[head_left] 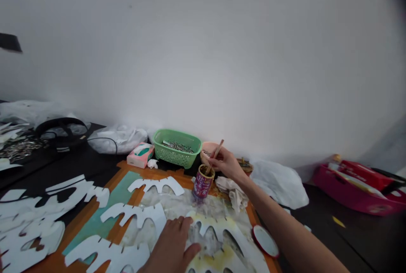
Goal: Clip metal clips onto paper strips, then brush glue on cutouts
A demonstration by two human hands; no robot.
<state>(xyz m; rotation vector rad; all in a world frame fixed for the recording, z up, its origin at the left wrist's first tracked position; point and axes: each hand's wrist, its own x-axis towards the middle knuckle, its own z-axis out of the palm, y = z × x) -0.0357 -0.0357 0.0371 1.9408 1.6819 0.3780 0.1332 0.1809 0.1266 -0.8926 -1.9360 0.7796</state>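
My right hand (pixel 223 164) grips a thin wooden stick (pixel 217 152) whose lower end goes down into a purple-and-gold tin can (pixel 203 183). Below it, my left hand (pixel 171 247) lies flat on a notched white cut-out (pixel 218 233), its fingers apart, on a stained plastic sheet (pixel 177 207). More white cut-outs with slits (pixel 133 218) lie around that hand on an orange and teal board (pixel 104 218). A crumpled cloth (pixel 231 193) sits beside the can, near my right wrist.
A green plastic basket (pixel 176 148) of small metal pieces, a tissue box (pixel 140 154), and a peach bowl (pixel 207 150) stand along the wall. White plastic bags (pixel 279 184) lie nearby. A heap of cut-outs (pixel 28 226) covers the left, a red-rimmed lid (pixel 265 241) the board's edge, and a magenta crate (pixel 358 190) the right.
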